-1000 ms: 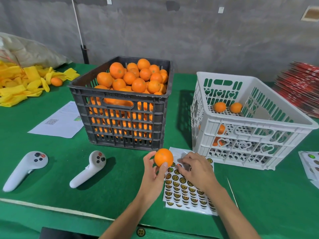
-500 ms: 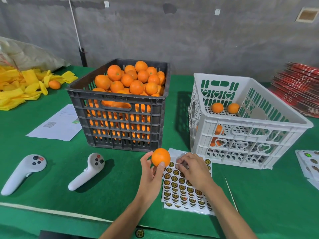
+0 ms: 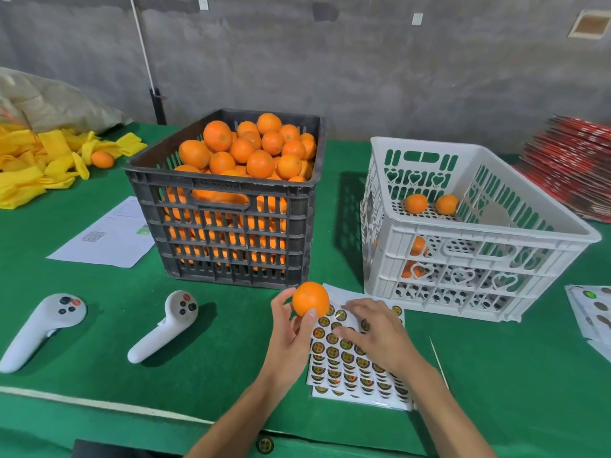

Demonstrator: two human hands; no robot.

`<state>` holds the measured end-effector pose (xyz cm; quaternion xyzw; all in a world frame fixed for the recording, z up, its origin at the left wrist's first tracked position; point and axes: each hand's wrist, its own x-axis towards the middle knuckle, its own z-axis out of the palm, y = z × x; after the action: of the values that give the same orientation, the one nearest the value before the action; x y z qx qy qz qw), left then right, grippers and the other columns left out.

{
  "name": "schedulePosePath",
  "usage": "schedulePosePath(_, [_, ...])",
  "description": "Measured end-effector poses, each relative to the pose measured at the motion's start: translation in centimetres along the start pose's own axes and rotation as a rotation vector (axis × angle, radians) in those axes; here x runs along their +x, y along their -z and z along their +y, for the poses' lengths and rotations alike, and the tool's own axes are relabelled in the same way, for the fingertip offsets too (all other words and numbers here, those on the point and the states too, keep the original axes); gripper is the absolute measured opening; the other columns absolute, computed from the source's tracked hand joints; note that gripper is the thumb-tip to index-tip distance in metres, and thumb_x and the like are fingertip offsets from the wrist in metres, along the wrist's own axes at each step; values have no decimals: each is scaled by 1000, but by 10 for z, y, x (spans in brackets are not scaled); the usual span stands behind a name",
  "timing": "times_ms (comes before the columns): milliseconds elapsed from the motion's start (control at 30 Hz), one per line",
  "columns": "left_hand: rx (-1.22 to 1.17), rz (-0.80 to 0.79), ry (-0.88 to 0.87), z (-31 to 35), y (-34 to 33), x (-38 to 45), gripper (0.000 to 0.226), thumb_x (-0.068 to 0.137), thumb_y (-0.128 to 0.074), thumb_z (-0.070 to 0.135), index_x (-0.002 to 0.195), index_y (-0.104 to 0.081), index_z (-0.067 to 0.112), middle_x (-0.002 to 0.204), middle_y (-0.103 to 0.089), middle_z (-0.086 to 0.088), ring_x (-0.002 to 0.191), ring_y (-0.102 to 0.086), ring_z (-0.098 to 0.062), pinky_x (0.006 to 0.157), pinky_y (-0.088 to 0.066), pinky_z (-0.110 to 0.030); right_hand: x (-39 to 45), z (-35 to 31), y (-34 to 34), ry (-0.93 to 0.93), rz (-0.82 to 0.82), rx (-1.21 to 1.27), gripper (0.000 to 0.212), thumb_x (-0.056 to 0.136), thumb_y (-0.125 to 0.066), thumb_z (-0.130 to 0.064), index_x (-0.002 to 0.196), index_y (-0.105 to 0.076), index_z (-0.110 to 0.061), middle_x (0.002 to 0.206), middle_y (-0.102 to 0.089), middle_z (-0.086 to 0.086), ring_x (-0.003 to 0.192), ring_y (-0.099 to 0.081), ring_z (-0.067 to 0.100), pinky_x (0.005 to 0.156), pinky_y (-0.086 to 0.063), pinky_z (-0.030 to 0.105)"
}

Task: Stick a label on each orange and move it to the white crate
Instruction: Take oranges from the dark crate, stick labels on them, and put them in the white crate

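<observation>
Left hand: the left hand (image 3: pixel 291 328) holds one orange (image 3: pixel 310 299) between thumb and fingertips, raised just above the table and right beside the sticker sheet. Judged purpose: to keep the fruit's bare face turned up and within reach for labelling.
Right hand: the right hand (image 3: pixel 373 328) lies palm down over the upper part of the sticker sheet (image 3: pixel 350 361), fingers bent toward the round labels. It appears to be lifting one off; whether a label is already pinched cannot be told, as the fingertips are hidden.
Held orange: round, evenly coloured, smooth-skinned, no label visible on the side facing the camera.
Sticker sheet: white backing with rows of dark-and-gold round labels, lying flat on the green table (image 3: pixel 132 385) between the two crates, near the front edge. Judged placement: central, so neither hand travels far.
Black crate: the black crate (image 3: pixel 228 206), behind and left of the hands, is heaped with oranges above its rim; the supply.
White crate: the white crate (image 3: pixel 463 233), behind and right, holds only a few oranges; the destination, open-topped and close by.
Task standing: early, by the look of both crates.
Also present: two white controllers (image 3: pixel 165 325) lying left of the hands.
</observation>
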<state>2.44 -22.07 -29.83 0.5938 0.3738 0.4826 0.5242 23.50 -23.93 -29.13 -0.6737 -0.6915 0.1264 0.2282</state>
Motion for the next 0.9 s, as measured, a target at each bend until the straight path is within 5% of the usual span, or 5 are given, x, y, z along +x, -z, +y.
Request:
schedulePosePath(100, [-2, -6, -2, 0, -1, 0, 42, 105, -56, 33, 139, -32, 32, 130, -56, -9, 113, -68, -15, 96, -53, -24, 9, -4, 2, 18, 153, -34, 29, 93, -69, -50, 112, -74, -29, 113, -68, -16, 103, -55, 9, 97, -43, 36])
schedulePosePath(200, [6, -10, 8, 0, -1, 0, 46, 101, -58, 38, 140, -32, 33, 132, -56, -8, 115, -67, -14, 96, -52, -22, 11, -12, 2, 51, 197, -124, 14, 96, -66, -43, 102, -72, -33, 102, -68, -17, 96, -58, 9, 90, -40, 31])
schedulePosePath(567, [27, -10, 25, -1, 1, 1, 50, 98, -58, 42, 140, -33, 30, 131, -56, -6, 113, -69, -18, 100, -55, -33, 5, -15, 5, 267, 249, -292, 20, 105, -55, -37, 102, -72, -26, 94, -66, -13, 87, -54, 11, 96, -38, 32])
schedulePosePath(700, [39, -18, 25, -3, 2, 1, 49, 100, -58, 40, 141, -32, 31, 131, -55, -6, 112, -69, -15, 95, -55, -26, 8, -16, 6, 224, 198, -216, 22, 93, -68, -50, 103, -66, -30, 96, -63, -17, 91, -53, 6, 95, -33, 27])
schedulePosePath(900, [25, -26, 29, -2, 1, 1, 49, 101, -59, 37, 141, -32, 29, 133, -54, -5, 113, -68, -13, 94, -53, -22, 11, -15, 6, 245, 234, -288, 12, 90, -76, -34, 90, -66, -26, 88, -63, -13, 84, -52, 11, 90, -39, 28])
